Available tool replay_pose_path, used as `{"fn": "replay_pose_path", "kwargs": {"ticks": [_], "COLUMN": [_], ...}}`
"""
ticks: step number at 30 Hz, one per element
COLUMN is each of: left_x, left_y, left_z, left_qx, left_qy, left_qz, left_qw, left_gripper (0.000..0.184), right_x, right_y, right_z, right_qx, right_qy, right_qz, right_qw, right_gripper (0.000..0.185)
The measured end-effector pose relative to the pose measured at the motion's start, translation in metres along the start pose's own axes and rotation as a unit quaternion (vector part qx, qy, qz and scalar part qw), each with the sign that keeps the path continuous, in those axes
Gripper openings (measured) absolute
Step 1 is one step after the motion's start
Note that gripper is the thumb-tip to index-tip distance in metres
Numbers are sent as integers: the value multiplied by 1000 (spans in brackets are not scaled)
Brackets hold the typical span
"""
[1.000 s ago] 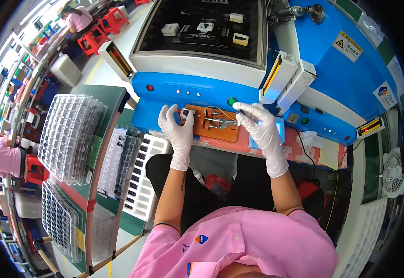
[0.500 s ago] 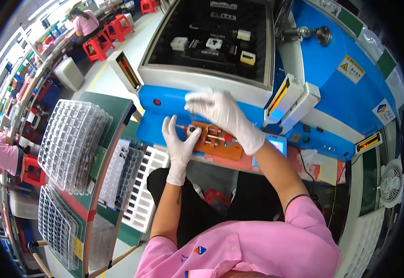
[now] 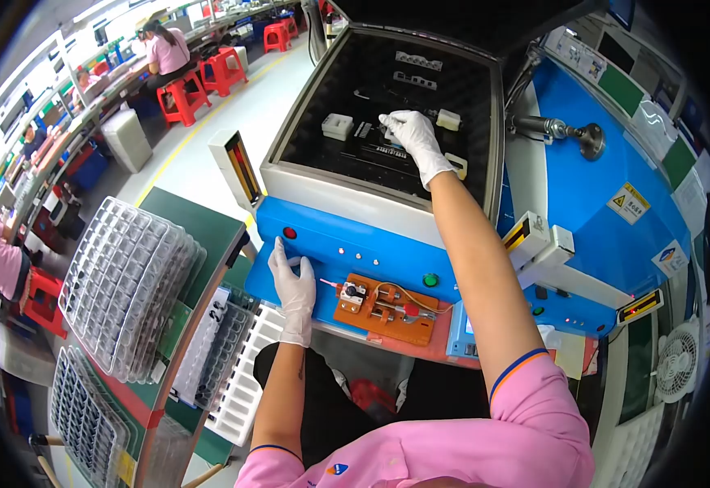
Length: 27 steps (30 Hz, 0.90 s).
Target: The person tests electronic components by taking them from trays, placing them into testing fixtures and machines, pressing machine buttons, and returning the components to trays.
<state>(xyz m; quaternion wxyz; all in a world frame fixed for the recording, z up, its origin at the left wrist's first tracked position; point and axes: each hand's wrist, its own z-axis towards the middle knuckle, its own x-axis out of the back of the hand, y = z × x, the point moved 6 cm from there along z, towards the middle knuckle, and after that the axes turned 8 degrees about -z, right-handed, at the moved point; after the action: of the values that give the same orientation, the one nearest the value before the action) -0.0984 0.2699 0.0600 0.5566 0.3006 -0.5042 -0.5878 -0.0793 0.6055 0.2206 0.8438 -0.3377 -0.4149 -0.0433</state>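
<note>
My right hand [image 3: 420, 142], in a white glove, reaches over the black inner panel [image 3: 314, 154] of the raised-lid machine. Its fingers are bent together above a small white part that they mostly cover; whether they grip it is hidden. My left hand [image 3: 294, 294], also gloved, is at the blue front ledge, fingers stretched out and holding nothing. Its index fingertip is just below a red button [image 3: 290, 233]. To its right lies an orange fixture [image 3: 395, 315] with metal clamps, a cable and a small dark-and-silver piece [image 3: 354, 291] at its left end.
White blocks [image 3: 338, 127] sit on the black panel. Stacked clear trays [image 3: 119, 285] stand on a green shelf at left, with a white slotted tray [image 3: 245, 374] nearby. A green button [image 3: 430, 281] is on the ledge. Sensor posts [image 3: 237, 167] flank the machine. Co-workers sit at far left.
My right hand has moved from above the orange fixture up to the black panel. My left hand has left the fixture and now extends toward the red button. The view has shifted.
</note>
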Motion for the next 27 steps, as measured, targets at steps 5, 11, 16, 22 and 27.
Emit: {"fn": "replay_pose_path", "kwargs": {"ticks": [5, 11, 16, 22, 27], "left_x": [0, 0, -1, -1, 1], "left_y": [-1, -1, -4, -2, -6], "left_z": [-1, -1, -2, -1, -4], "left_qx": [-11, 0, -1, -1, -20], "left_qy": [10, 2, 2, 3, 12], "left_qz": [8, 15, 10, 22, 17], "left_qw": [1000, 1000, 1000, 1000, 1000], "left_gripper": [63, 63, 62, 61, 61], "right_x": [-9, 17, 13, 11, -2], "right_y": [19, 21, 26, 18, 20], "right_z": [17, 12, 8, 7, 8], "right_qx": [2, -52, -58, -23, 13], "right_qy": [16, 72, -15, -14, 33], "right_qz": [84, 8, -149, -233, -352], "right_qw": [996, 996, 987, 972, 935], "right_gripper": [32, 34, 35, 32, 33]}}
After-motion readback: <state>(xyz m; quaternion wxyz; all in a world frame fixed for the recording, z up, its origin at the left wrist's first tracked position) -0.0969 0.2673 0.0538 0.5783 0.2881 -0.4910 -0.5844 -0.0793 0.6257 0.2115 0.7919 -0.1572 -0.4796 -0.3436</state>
